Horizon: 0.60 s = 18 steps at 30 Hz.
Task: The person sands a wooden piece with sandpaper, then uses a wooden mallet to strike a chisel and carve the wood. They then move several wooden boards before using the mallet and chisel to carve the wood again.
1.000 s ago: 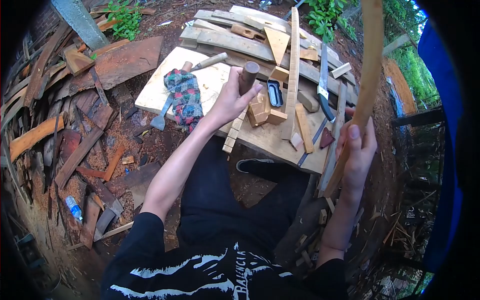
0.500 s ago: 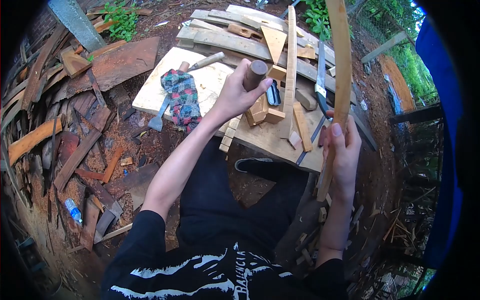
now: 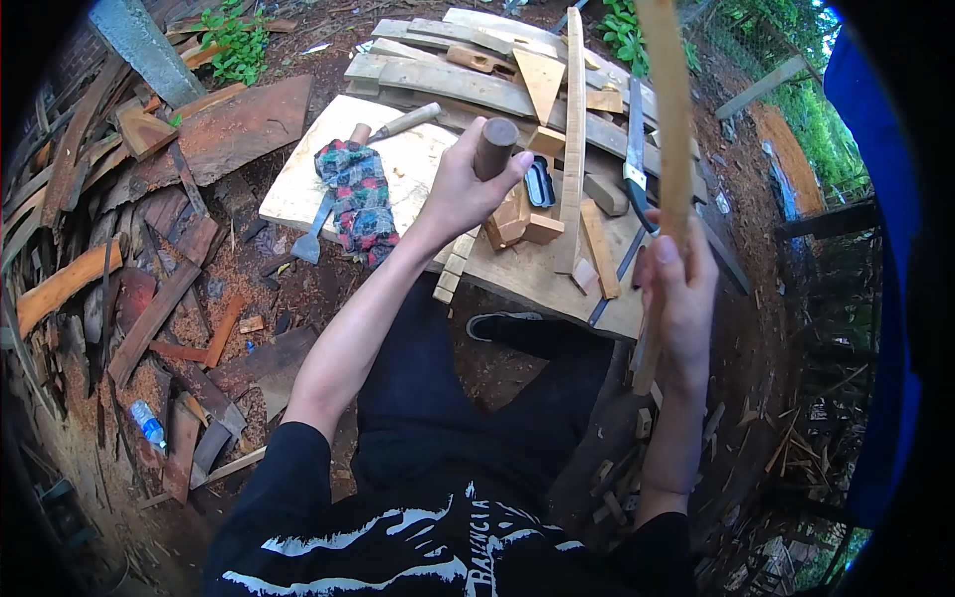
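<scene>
Black container (image 3: 548,191) between the hands (image 3: 464,189), contents unclear

a long, slightly curved wooden strip (image 3: 675,149) is held upright at right; a dark brown cylinder (image 3: 495,151) is held to its left, round end up.

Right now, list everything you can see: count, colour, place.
Wooden strip: one, tan, right
Cylinder: one, brown, above bench
Bench top: one, pale, centre
Plaid cloth: one, multicoloured, bench's left
Tool handle: one, pale, beyond cloth
Saw: one, silver-black, bench's right
Small tray: one, black, bench's middle
Wood pieces: several, tan, bench and planks
Planks: several, greyish, behind bench
Scrap wood: many, brown, ground left
Bottle: one, clear-blue, ground left
Post: one, grey, top left
Plants: several, green, top
Sheet: one, blue, right edge
Left hand: one, bare, around cylinder
Right hand: one, bare, around strip
Shirt: one, black-white, bottom
</scene>
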Each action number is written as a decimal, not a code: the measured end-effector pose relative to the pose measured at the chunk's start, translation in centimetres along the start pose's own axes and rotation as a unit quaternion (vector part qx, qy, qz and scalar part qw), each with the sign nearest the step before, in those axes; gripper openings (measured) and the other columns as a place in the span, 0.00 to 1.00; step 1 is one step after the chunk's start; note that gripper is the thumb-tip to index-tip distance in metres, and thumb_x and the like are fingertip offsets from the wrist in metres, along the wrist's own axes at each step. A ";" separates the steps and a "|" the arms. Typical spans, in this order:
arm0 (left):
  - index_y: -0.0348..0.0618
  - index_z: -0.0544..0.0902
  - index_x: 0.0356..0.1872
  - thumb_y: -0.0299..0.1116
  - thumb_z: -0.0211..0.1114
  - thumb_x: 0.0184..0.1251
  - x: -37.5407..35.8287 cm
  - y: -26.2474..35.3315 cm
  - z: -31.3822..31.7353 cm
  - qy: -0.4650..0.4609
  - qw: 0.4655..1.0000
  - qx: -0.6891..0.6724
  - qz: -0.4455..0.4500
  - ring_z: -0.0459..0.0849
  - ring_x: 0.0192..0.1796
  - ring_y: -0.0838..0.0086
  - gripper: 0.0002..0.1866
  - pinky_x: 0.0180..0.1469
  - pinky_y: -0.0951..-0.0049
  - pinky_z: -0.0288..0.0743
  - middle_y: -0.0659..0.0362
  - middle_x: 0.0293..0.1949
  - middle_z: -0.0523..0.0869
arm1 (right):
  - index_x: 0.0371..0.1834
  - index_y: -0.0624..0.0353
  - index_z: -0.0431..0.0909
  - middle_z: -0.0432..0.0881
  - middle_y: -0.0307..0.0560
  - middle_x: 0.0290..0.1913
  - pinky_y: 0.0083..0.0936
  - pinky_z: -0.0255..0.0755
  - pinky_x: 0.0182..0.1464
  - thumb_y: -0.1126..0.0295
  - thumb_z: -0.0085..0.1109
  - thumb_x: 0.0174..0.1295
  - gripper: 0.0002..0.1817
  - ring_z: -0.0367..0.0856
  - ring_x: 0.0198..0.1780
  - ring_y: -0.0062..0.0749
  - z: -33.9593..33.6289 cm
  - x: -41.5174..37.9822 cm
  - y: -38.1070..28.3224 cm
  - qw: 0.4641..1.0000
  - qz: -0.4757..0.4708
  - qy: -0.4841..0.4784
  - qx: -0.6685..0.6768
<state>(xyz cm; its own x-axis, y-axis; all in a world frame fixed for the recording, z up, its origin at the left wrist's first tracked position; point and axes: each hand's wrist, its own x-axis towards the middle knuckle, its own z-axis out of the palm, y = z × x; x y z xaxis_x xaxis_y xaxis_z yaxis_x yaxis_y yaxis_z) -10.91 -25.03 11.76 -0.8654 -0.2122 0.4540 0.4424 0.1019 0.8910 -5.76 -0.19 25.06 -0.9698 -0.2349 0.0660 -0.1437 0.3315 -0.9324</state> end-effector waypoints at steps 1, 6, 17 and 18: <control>0.39 0.77 0.45 0.39 0.72 0.72 0.0 -0.1 0.1 -0.001 1.000 0.000 0.000 0.78 0.36 0.83 0.16 0.39 0.75 0.75 0.63 0.33 0.81 | 0.58 0.65 0.76 0.77 0.36 0.36 0.19 0.67 0.38 0.58 0.61 0.75 0.21 0.71 0.35 0.14 0.4 0.0 0.4 1.000 0.018 -0.012 -0.006; 0.38 0.76 0.45 0.38 0.71 0.73 -0.3 0.1 0.1 -0.006 1.000 0.020 -0.006 0.79 0.36 0.80 0.15 0.39 0.74 0.76 0.59 0.33 0.83 | 0.53 0.64 0.77 0.79 0.39 0.37 0.22 0.70 0.41 0.58 0.63 0.72 0.19 0.74 0.38 0.18 0.1 0.3 0.5 0.980 -0.055 -0.044 -0.187; 0.38 0.75 0.47 0.36 0.69 0.74 0.2 0.6 0.7 -0.005 0.998 0.056 0.013 0.84 0.39 0.77 0.14 0.41 0.71 0.77 0.54 0.34 0.85 | 0.51 0.64 0.76 0.83 0.54 0.34 0.29 0.75 0.41 0.57 0.68 0.64 0.22 0.82 0.34 0.35 -0.9 0.5 -1.8 0.946 -0.178 -0.023 -0.270; 0.38 0.75 0.47 0.36 0.69 0.74 0.2 0.4 0.8 0.005 1.000 0.020 0.010 0.84 0.38 0.77 0.15 0.41 0.71 0.77 0.54 0.34 0.85 | 0.50 0.64 0.76 0.84 0.57 0.34 0.30 0.76 0.42 0.56 0.70 0.63 0.24 0.84 0.35 0.38 -1.0 0.5 -2.2 0.944 -0.103 -0.060 -0.308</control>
<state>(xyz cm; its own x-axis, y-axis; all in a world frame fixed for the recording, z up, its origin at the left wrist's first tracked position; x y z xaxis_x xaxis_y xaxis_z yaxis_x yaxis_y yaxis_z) -11.10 -24.23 12.21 -0.8538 -0.2192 0.4722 0.4502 0.1445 0.8811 -6.09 -0.07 27.51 -0.8848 -0.4418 0.1481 -0.4498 0.7270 -0.5188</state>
